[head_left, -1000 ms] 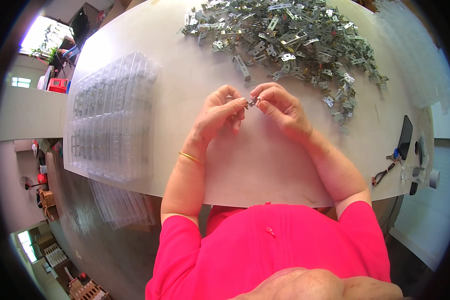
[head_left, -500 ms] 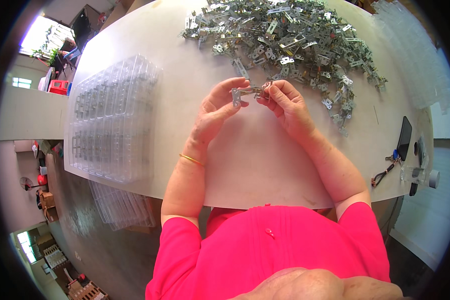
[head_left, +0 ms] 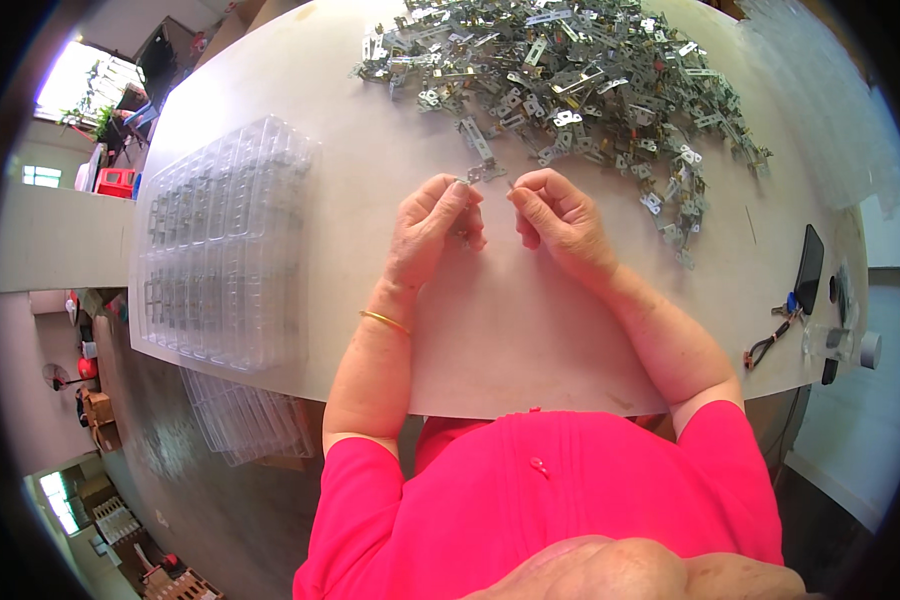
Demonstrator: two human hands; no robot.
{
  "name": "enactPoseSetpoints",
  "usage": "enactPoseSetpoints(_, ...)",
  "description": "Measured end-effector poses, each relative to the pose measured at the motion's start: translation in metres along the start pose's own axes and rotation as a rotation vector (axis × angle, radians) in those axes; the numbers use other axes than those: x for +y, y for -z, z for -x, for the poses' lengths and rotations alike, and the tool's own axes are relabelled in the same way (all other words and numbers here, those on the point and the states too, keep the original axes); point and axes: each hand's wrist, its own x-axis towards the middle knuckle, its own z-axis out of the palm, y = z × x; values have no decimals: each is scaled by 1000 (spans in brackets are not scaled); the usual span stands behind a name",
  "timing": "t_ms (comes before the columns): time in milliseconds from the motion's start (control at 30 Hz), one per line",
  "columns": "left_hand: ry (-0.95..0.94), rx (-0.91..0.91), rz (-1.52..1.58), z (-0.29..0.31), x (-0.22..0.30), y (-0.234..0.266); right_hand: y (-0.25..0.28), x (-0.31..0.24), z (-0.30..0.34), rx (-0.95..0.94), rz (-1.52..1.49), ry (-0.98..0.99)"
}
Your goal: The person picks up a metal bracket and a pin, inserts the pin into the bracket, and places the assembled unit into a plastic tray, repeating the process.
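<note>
My left hand (head_left: 432, 225) is closed around a small metal bracket (head_left: 463, 238); most of it is hidden, with bits showing below the curled fingers. Across a narrow gap, my right hand (head_left: 562, 222) is pinched, thumb against forefinger. A tiny tip shows at that pinch, too small to name. Just beyond both hands, loose metal brackets (head_left: 478, 143) lie at the near edge of a big heap of silvery metal brackets (head_left: 570, 75) with some brass-coloured parts.
Clear plastic trays (head_left: 225, 245) holding rows of metal parts are stacked on the table (head_left: 510, 340) at left. More clear trays (head_left: 815, 110) lie at the far right. A phone (head_left: 809, 268), keys (head_left: 785, 311) and a clear bottle (head_left: 838, 345) sit near the right edge.
The bracket stretched between both hands is now inside my left hand, whose fingers have curled in. My right hand has come away from it slightly, still pinched.
</note>
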Motion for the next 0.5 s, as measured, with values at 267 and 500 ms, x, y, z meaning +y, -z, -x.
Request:
enactPoseSetpoints(267,56,44,-233,2,6,-8,-1,-1,2,-23,116,-26)
enactPoseSetpoints(500,34,91,-282,2,2,-7,-2,-2,2,10,164,-23)
